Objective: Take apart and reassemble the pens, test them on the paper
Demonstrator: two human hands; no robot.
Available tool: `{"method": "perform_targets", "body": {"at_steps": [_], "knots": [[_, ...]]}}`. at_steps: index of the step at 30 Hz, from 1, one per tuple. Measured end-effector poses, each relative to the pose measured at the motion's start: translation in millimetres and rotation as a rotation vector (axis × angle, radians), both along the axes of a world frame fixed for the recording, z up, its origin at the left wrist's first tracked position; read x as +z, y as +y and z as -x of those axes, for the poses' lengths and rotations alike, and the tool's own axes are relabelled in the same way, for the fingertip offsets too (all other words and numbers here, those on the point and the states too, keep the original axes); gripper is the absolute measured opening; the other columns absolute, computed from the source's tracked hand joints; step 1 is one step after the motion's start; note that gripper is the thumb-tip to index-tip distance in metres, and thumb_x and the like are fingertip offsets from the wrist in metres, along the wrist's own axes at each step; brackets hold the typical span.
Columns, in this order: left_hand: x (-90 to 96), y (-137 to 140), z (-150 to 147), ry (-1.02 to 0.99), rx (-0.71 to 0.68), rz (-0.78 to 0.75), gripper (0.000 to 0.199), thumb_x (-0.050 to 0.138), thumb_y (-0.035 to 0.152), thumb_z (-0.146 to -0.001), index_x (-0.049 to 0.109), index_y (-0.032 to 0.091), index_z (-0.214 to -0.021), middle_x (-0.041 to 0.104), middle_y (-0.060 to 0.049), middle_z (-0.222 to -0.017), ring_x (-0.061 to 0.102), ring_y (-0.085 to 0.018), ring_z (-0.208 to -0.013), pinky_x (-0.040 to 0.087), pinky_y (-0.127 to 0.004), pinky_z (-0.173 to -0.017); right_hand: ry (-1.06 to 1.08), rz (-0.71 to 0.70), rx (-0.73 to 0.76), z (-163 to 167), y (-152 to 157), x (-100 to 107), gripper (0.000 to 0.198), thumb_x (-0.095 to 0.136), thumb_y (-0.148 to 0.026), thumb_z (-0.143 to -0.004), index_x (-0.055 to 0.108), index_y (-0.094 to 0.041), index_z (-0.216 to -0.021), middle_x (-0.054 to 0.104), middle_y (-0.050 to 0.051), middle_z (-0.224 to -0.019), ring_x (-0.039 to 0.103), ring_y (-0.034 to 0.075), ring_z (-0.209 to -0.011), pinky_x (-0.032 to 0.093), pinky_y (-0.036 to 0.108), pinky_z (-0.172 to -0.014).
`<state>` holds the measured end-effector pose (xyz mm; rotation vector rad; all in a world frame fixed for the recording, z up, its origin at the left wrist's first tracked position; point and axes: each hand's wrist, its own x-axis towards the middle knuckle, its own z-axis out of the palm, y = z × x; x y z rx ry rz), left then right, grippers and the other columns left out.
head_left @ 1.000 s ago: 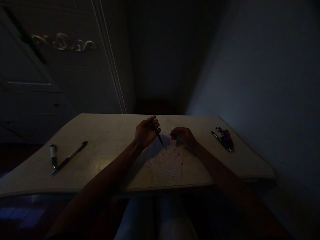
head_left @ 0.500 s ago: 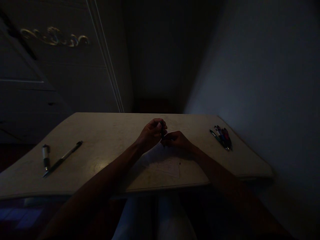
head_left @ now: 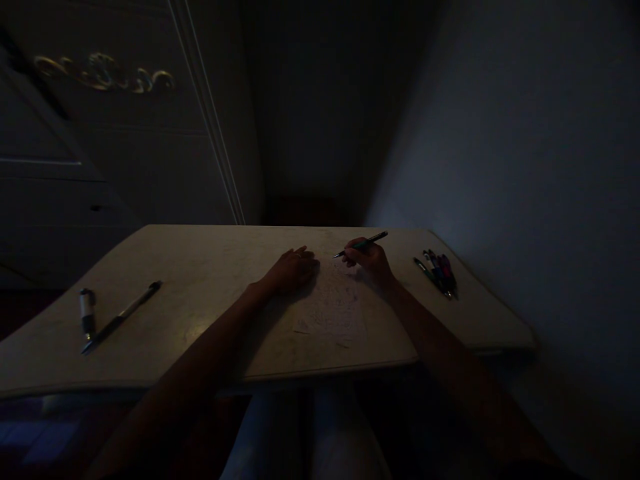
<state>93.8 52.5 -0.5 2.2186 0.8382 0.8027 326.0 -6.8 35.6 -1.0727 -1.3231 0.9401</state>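
A dark pen (head_left: 369, 241) with a greenish barrel is gripped in my right hand (head_left: 367, 259), its tip pointing left over the upper part of a paper sheet (head_left: 330, 310). Faint marks cover the sheet, though the dim light hides what they are. My left hand (head_left: 293, 269) lies flat by the paper's upper left edge, fingers stretched out, with a ring on one finger and nothing held.
Several pens (head_left: 440, 273) lie bunched on the right of the pale table (head_left: 215, 267). On the left rest a long pen (head_left: 123, 317) and a short, thick pen part (head_left: 87, 313). A wall (head_left: 525, 167) borders the right side, a cabinet (head_left: 125, 153) the far left.
My hands were close together around a small dark object and have moved apart. The left has come down flat beside the paper; the right now holds the pen over it.
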Motion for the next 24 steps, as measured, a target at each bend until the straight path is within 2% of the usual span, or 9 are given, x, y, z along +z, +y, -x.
{"method": "perform_targets", "body": {"at_steps": [5,9,15,20,24], "knots": [[2.4,2.5,1.9,-0.169,0.055,0.120,0.018,0.076,0.029,-0.065,0.073,0.028,-0.083,0.069,-0.010,-0.107,0.049,-0.035,-0.122,0.023,-0.046,-0.116,-0.116,0.061,-0.059,-2.3,2.5,-6.6,0.029,0.066,-0.046,-0.073,0.063,-0.019,-0.082,0.070,0.004,-0.074,0.060,0.014,-0.061,0.045,0.024,-0.054],[0.4,5.0,1.3,-0.262,0.089,0.169,0.015,0.079,0.032,-0.064,0.071,0.027,-0.076,0.069,-0.011,-0.101,0.051,-0.035,-0.117,0.026,-0.044,-0.114,-0.235,0.060,-0.153,-5.8,1.6,-10.7,0.023,0.059,-0.040,-0.077,0.060,-0.019,-0.067,0.061,0.000,-0.055,0.053,0.012,-0.050,0.040,0.023,-0.048],[-4.8,5.4,0.5,-0.197,0.105,0.054,0.023,0.079,0.036,-0.067,0.070,0.026,-0.086,0.066,-0.012,-0.106,0.052,-0.033,-0.113,0.027,-0.045,-0.111,-0.443,0.030,-0.177,-4.8,-2.4,-11.8,0.033,0.051,-0.034,-0.082,0.051,-0.020,-0.053,0.053,0.000,-0.048,0.050,0.013,-0.047,0.037,0.024,-0.048],[-3.4,2.6,-0.8,-0.037,0.122,-0.061,0.020,0.073,0.033,-0.074,0.071,0.024,-0.092,0.063,-0.014,-0.112,0.052,-0.035,-0.113,0.028,-0.050,-0.108,-0.555,-0.047,-0.142,-3.3,-3.6,-11.5,0.038,0.049,-0.040,-0.088,0.052,-0.021,-0.056,0.057,0.001,-0.053,0.054,0.014,-0.052,0.038,0.025,-0.053],[-4.8,2.9,-1.6,0.011,0.123,-0.150,0.016,0.069,0.031,-0.078,0.069,0.024,-0.093,0.063,-0.014,-0.108,0.055,-0.033,-0.108,0.035,-0.048,-0.104,-0.613,-0.078,-0.131,-4.1,-4.7,-8.5,0.038,0.046,-0.037,-0.090,0.051,-0.021,-0.056,0.055,0.001,-0.053,0.053,0.014,-0.052,0.037,0.026,-0.054]]}}
